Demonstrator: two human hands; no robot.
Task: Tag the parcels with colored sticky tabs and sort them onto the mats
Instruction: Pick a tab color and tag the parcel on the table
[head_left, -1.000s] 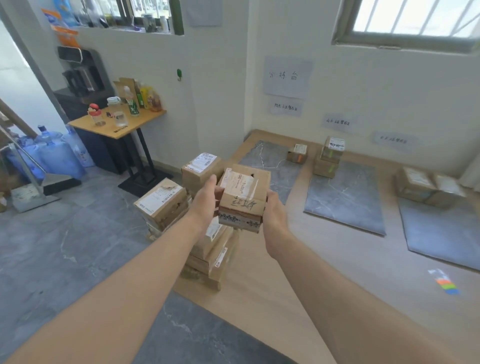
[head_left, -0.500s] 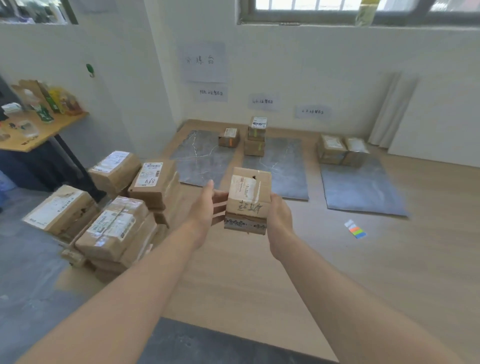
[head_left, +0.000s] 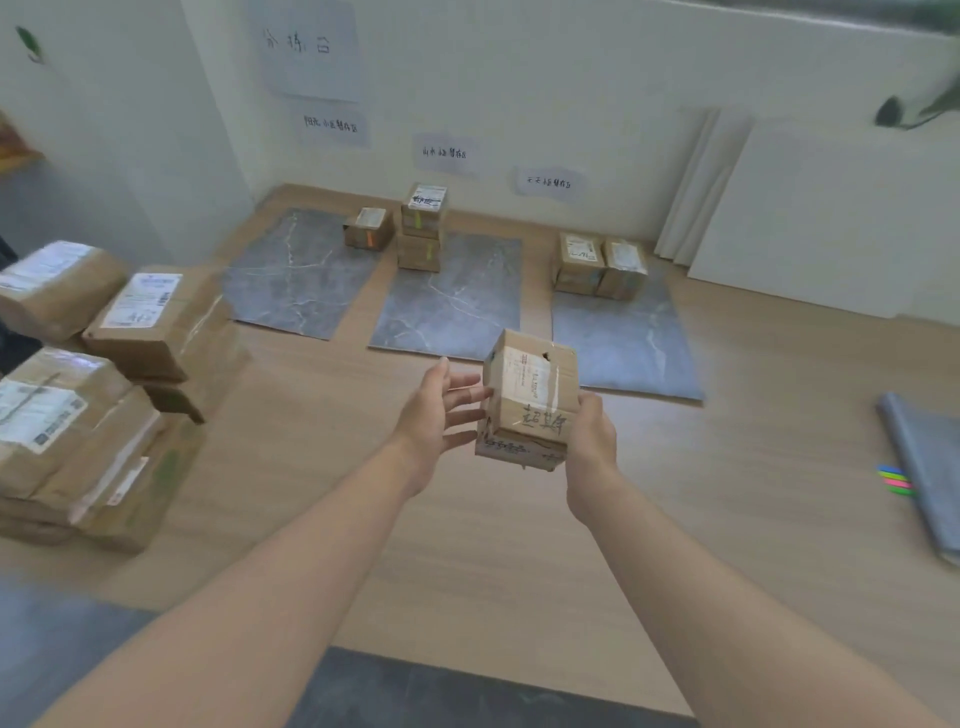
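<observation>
I hold a small brown cardboard parcel (head_left: 530, 395) with a white label and black handwriting in front of me, above the wooden floor. My right hand (head_left: 589, 431) grips its right side, fingers hidden behind it. My left hand (head_left: 441, 410) is spread beside its left face, straight fingertips just touching it. Three grey marbled mats lie ahead: left mat (head_left: 301, 270), middle mat (head_left: 452, 306), right mat (head_left: 623, 338). A pad of colored sticky tabs (head_left: 894, 479) lies on the floor at right.
A pile of untagged parcels (head_left: 104, 364) stands at my left. One parcel (head_left: 368, 227) sits on the left mat, a stack of two (head_left: 422, 228) on the middle mat, two parcels (head_left: 600, 265) on the right mat. Another grey mat (head_left: 930, 467) lies at far right.
The view has swung right, so the parcel pile slid to the left edge. The parcel stays in my hands; my left fingers have straightened and loosened from its side.
</observation>
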